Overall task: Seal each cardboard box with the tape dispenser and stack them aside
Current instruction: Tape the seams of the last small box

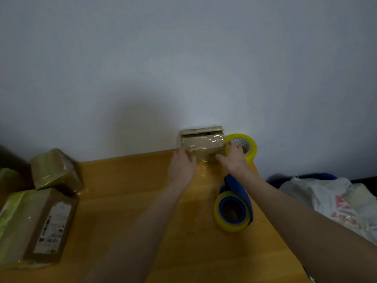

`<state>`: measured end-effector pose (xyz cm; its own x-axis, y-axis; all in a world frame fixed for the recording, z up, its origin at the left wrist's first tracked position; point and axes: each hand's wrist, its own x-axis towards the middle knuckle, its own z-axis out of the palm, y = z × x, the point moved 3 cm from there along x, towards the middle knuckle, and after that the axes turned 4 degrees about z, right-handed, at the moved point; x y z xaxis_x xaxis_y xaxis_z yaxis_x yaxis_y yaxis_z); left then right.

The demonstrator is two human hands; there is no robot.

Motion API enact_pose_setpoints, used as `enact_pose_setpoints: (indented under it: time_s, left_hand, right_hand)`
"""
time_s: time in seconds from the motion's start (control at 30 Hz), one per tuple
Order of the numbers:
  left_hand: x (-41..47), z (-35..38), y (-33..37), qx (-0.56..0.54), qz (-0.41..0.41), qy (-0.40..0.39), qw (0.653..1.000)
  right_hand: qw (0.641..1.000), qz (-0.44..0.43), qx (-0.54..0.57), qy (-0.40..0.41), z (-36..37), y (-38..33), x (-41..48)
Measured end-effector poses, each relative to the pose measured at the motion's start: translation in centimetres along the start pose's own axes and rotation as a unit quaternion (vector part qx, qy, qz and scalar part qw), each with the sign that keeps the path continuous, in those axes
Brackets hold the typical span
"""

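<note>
Small box [203, 145] at the far edge of the table [132, 190], against the wall, wrapped in glossy tape yet gaping darkly under the top flap; contents impossible to tell. Gripped from both sides: left hand [181, 168] curled round the left corner, right hand [234, 160] clasping the right. Probably one strip short of sealed. Tape dispenser [234, 209] idle beside the right forearm, spare roll [252, 148] behind. Far left, taped box [55, 170] tilted beside labelled box [34, 223], seemingly done.

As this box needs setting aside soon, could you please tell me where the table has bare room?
The table is bare between the taped boxes and the left hand, and nearer than the tape dispenser. Crowded: far right corner, with right hand, small box and tape roll.
</note>
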<state>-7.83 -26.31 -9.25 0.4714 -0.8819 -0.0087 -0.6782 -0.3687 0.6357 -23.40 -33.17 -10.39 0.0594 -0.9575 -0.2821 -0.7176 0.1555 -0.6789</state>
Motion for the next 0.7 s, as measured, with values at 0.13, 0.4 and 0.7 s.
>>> enact_pose_setpoints:
  time_s: [0.13, 0.4, 0.7]
  left_hand:
    - [4.6, -1.1, -0.9, -0.111, -0.049, -0.005, 0.993]
    - [3.7, -0.2, -2.5, -0.145, -0.112, -0.045, 0.982]
    - [-6.5, -5.8, -4.7, -0.100, -0.110, 0.112, 0.983]
  right_hand:
    - [0.996, 0.018, 0.084, -0.007, 1.2, -1.2, 2.4]
    - [0.991, -0.008, 0.129, 0.019, 1.8, -1.8, 0.7]
    - [0.995, -0.033, 0.097, -0.014, 3.0, -0.8, -8.3]
